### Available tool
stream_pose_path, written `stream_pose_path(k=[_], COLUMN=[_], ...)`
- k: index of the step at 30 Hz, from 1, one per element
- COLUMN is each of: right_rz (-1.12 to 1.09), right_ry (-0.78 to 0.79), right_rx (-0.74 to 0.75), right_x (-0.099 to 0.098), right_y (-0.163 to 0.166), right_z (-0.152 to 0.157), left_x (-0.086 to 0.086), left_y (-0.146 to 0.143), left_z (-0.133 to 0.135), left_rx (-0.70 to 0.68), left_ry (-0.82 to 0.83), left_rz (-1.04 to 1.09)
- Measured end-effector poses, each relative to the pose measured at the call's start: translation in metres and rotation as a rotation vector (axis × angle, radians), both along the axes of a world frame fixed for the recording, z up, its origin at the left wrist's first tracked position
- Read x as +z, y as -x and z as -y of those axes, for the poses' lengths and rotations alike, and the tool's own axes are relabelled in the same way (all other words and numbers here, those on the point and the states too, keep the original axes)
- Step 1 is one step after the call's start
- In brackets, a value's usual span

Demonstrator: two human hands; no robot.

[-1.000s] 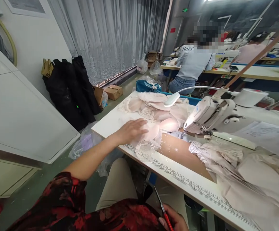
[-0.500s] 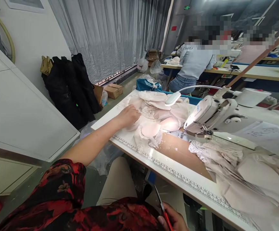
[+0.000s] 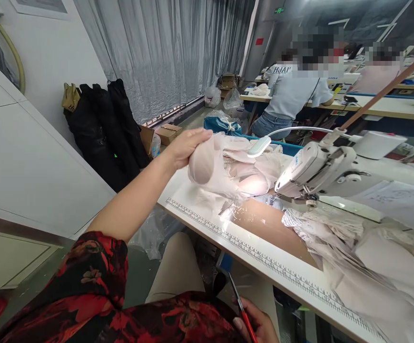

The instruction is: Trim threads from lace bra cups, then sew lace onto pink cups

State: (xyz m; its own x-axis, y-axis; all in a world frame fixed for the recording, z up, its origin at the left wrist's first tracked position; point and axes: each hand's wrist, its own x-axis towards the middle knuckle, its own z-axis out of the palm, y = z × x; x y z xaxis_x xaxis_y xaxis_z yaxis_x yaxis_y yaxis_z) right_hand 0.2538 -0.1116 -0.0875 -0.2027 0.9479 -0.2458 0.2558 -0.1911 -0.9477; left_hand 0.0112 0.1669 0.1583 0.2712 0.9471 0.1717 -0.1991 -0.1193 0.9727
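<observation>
My left hand [image 3: 189,146] is closed on the upper edge of a pale pink bra cup [image 3: 204,164], raised at the left end of the sewing table. Sheer white fabric [image 3: 224,183] hangs from the cup toward the tabletop. More pale cups and lace [image 3: 264,166] are heaped just behind it. Low over my lap, my right hand [image 3: 257,321] is wrapped round red-handled scissors [image 3: 241,307], their slim metal points up; the grip's lower end is out of frame.
A white sewing machine [image 3: 321,166] with a lit lamp [image 3: 259,146] stands at the right. Lace and cup pieces [image 3: 378,267] cover the table's right side. A ruler strip [image 3: 250,255] runs along the front edge. A co-worker [image 3: 289,95] sits at another table beyond.
My left hand has lifted a bra cup from the heap, moving up and slightly left with its sheer fabric. My right hand stays low with the scissors.
</observation>
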Motion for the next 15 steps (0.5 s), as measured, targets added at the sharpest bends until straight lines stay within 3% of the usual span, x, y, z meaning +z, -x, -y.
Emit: stream_pose_path(k=[2, 5, 9, 12, 15], right_rz=[0.049, 0.107, 0.123, 0.098, 0.098], right_ry=[-0.041, -0.126, -0.223, -0.198, -0.152], right_rx=[0.011, -0.016, 0.046, 0.117, 0.211], right_x=[0.001, 0.003, 0.012, 0.024, 0.035], right_y=[-0.003, -0.012, -0.026, -0.027, -0.016], right_z=[0.0, -0.002, -0.011, -0.024, -0.039], left_x=[-0.025, -0.081, -0.142, -0.163, -0.171], left_y=[-0.006, -0.012, -0.01, -0.003, 0.005], left_z=[0.025, 0.071, 0.125, 0.147, 0.155], left_rx=[-0.072, -0.111, -0.109, -0.12, -0.127], left_ry=[0.077, 0.245, 0.239, 0.19, 0.203], left_rz=[0.021, -0.097, -0.323, -0.438, -0.46])
